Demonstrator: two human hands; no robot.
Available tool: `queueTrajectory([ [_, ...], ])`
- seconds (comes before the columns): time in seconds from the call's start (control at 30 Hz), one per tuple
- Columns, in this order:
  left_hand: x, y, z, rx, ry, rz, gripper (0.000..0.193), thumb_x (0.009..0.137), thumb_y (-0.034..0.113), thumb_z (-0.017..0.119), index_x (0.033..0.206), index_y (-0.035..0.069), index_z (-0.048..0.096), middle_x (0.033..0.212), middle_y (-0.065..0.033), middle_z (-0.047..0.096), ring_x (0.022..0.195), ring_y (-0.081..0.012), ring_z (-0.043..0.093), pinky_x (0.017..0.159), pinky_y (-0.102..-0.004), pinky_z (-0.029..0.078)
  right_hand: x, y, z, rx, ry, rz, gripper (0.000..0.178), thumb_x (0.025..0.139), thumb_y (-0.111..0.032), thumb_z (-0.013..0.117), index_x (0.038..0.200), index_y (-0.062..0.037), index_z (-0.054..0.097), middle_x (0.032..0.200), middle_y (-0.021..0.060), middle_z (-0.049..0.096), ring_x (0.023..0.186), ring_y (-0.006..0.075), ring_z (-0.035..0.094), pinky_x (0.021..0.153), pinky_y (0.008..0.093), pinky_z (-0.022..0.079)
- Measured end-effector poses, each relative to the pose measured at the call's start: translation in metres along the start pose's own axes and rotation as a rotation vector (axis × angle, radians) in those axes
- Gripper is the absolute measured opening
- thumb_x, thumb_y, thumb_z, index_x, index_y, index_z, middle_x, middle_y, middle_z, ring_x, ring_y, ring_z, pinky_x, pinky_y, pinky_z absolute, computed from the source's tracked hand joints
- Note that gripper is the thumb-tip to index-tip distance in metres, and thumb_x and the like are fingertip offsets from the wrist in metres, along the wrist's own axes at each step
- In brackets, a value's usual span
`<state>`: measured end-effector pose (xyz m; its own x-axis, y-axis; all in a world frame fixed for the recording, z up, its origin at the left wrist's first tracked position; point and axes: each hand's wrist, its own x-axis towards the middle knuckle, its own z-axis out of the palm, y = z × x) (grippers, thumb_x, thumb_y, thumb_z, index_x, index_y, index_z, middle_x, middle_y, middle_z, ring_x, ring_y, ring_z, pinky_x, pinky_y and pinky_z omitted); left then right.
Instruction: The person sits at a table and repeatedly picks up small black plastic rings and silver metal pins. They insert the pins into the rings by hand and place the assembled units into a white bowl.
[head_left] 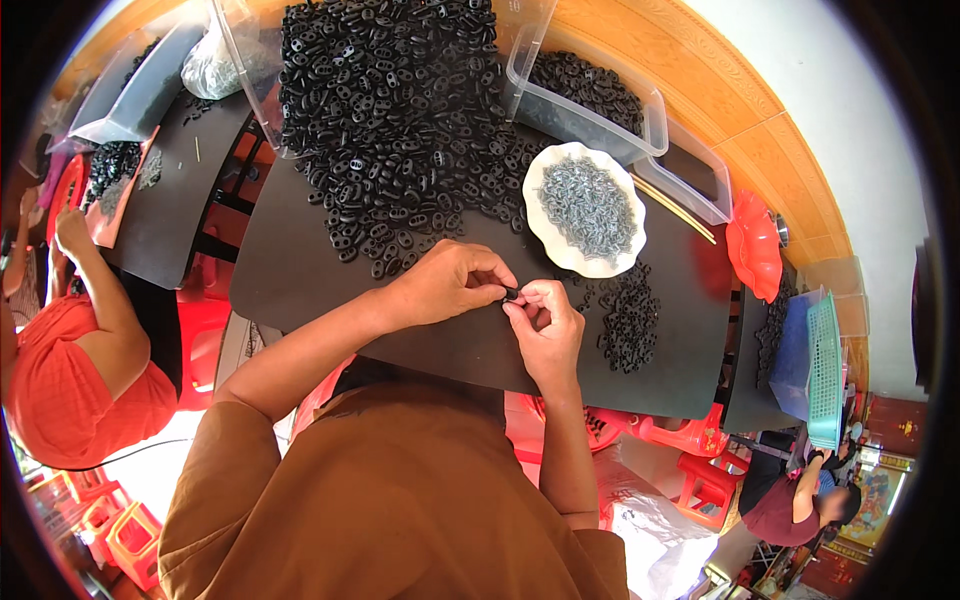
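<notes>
Over the near edge of the dark table, my left hand point(455, 284) and my right hand point(547, 326) meet fingertip to fingertip. Between them they pinch a small black plastic piece point(511, 294), mostly covered by the fingers. Beyond my left hand spreads a large heap of black oval pieces with two holes point(390, 130), spilling from a clear bin. A white scalloped plate point(536, 212) of small clear greyish parts stands past my right hand. Smaller black parts point(630, 318) lie loose to the right of that hand.
Clear bins, one holding black pieces point(590, 85), line the back. Wooden sticks point(675, 207) and a red scalloped dish point(752, 245) are at the right. A co-worker in red point(85, 365) sits left at another table point(185, 190); another person point(790, 505) is far right, near a teal basket point(824, 370).
</notes>
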<state>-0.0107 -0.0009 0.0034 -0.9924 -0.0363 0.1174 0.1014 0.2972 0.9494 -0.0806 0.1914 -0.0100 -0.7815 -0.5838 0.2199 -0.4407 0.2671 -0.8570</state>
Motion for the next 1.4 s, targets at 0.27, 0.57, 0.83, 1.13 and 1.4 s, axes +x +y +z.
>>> queueTrajectory([
  [0.27, -0.002, 0.002, 0.003, 0.007, 0.031, 0.017, 0.012, 0.088, 0.004, 0.072, 0.099, 0.000, 0.074, 0.090, -0.0079, 0.070, 0.080, -0.0151, 0.070, 0.071, -0.0274, 0.058, 0.000, -0.001, -0.001, -0.018, 0.006, -0.006, 0.025, 0.078, 0.002, 0.078, 0.096, -0.0062, 0.062, 0.084, 0.0048, 0.070, 0.065, 0.0116, 0.062, 0.057, 0.0272, 0.045],
  [0.57, -0.003, 0.001, 0.006, 0.040, 0.056, 0.061, 0.011, 0.087, 0.003, 0.072, 0.098, 0.001, 0.074, 0.088, -0.0069, 0.069, 0.076, -0.0142, 0.068, 0.067, -0.0275, 0.056, 0.000, -0.001, -0.001, -0.014, 0.005, -0.002, 0.025, 0.078, 0.001, 0.078, 0.095, -0.0060, 0.062, 0.084, 0.0046, 0.070, 0.064, 0.0115, 0.062, 0.057, 0.0269, 0.045],
  [0.83, -0.003, 0.002, 0.004, -0.008, 0.113, -0.001, 0.010, 0.088, 0.002, 0.071, 0.098, 0.002, 0.074, 0.092, -0.0068, 0.069, 0.079, -0.0153, 0.068, 0.069, -0.0279, 0.055, 0.000, 0.000, 0.000, 0.011, 0.014, -0.022, 0.021, 0.079, 0.002, 0.077, 0.092, -0.0063, 0.062, 0.082, 0.0029, 0.070, 0.063, 0.0106, 0.060, 0.057, 0.0262, 0.044],
  [1.13, -0.016, 0.012, 0.002, 0.127, 0.061, 0.175, 0.013, 0.088, 0.002, 0.072, 0.101, 0.004, 0.073, 0.097, -0.0094, 0.071, 0.090, -0.0270, 0.070, 0.079, -0.0353, 0.056, 0.000, -0.002, 0.001, 0.016, 0.057, -0.015, 0.018, 0.080, 0.005, 0.075, 0.090, -0.0052, 0.062, 0.079, 0.0025, 0.068, 0.061, 0.0096, 0.058, 0.056, 0.0259, 0.044],
  [1.4, -0.023, 0.010, -0.026, 0.458, 0.035, 0.178, 0.014, 0.085, 0.002, 0.071, 0.099, 0.004, 0.072, 0.097, -0.0087, 0.070, 0.086, -0.0300, 0.070, 0.074, -0.0377, 0.057, -0.001, 0.000, 0.000, 0.034, 0.058, 0.011, 0.019, 0.080, 0.005, 0.075, 0.091, -0.0045, 0.061, 0.080, 0.0024, 0.069, 0.060, 0.0087, 0.057, 0.054, 0.0245, 0.044],
])
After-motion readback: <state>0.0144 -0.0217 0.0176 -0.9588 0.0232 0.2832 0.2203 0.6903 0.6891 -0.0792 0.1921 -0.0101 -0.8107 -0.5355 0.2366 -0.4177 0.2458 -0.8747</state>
